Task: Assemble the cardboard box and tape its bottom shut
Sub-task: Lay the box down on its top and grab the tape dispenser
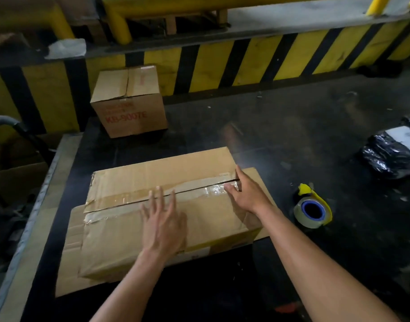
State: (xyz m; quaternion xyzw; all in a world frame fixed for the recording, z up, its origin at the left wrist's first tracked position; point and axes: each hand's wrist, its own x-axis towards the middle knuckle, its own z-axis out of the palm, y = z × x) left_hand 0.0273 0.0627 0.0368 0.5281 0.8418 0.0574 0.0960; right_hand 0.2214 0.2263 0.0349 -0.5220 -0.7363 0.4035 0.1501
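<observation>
Head view: creased, rectangular cardboard box (120,228)

The left hand (163,223) is smeared by motion blur, its fingertips ghosted over the cardboard box (134,182), and it covers a stretch of the taped seam (120,202). The right hand (248,194) hides the seam's right end and the box corner there. Both forearms run off the bottom edge. The flat cardboard sheet (70,259) lies mostly hidden under the box. The red print on the far box (129,101) is too soft to read with certainty. The black wrapped parcel (392,156) is cut off by the right edge.
</observation>
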